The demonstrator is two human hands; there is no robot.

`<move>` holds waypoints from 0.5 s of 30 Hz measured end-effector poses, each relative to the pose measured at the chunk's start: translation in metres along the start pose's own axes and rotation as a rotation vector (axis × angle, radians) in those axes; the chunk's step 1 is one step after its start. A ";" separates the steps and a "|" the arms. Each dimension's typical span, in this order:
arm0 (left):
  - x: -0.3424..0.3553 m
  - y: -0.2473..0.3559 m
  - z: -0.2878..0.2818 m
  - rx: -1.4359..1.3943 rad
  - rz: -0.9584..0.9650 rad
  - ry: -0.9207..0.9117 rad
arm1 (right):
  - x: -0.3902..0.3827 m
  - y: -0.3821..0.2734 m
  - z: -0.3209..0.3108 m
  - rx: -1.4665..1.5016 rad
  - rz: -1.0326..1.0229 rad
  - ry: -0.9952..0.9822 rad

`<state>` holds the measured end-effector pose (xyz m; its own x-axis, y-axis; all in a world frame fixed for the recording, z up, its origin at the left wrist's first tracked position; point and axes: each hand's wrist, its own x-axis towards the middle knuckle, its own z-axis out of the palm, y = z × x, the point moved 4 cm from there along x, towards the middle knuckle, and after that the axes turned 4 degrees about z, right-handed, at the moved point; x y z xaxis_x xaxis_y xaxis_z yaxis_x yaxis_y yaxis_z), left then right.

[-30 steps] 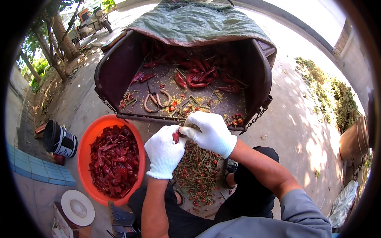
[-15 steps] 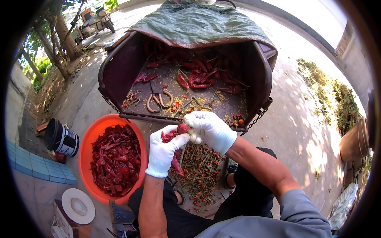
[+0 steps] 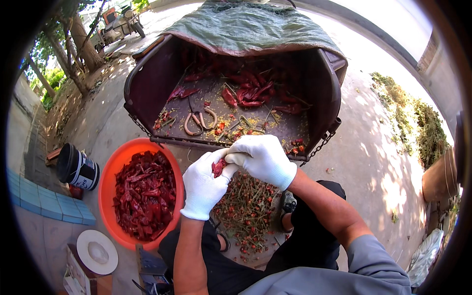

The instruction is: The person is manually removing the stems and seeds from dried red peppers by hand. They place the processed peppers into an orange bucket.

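The left hand (image 3: pixel 203 186) and right hand (image 3: pixel 263 158) are covered by white knitted gloves (image 3: pixel 198 207); a grey short-sleeved shirt (image 3: pixel 373 263), black trousers (image 3: pixel 312 236) and dark sandals (image 3: pixel 288 202) are worn.

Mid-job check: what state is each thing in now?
Left hand: gloved, closed on the held pepper.
Right hand: gloved, bent at that pepper's upper end; grip hidden.
Held pepper: red, partly covered.
Basin: heaped with pepper pieces.
Cart: front open, loose peppers inside.
Sheet: draped over cart.
Scissors: lying in cart; blades unclear.
Stems: piled on ground.
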<state>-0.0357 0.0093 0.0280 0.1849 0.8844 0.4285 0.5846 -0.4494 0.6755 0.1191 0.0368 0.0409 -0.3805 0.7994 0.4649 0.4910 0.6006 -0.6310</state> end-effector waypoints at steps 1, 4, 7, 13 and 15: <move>-0.001 -0.002 -0.001 0.050 0.001 0.006 | -0.001 -0.002 0.001 -0.063 -0.034 0.010; -0.002 0.003 -0.003 0.132 0.046 0.014 | -0.003 -0.005 0.004 -0.088 -0.024 0.025; -0.002 0.000 -0.007 -0.027 0.055 0.049 | -0.001 0.003 0.007 0.312 0.281 -0.039; -0.009 -0.001 -0.008 -0.400 -0.082 0.100 | 0.001 0.044 0.019 1.436 0.820 0.038; -0.008 -0.004 -0.020 -0.374 -0.124 0.179 | 0.007 0.055 0.006 1.128 0.768 0.100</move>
<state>-0.0555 0.0018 0.0334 -0.0276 0.9138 0.4051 0.2611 -0.3846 0.8854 0.1389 0.0751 0.0058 -0.2231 0.9504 -0.2168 -0.3665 -0.2879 -0.8847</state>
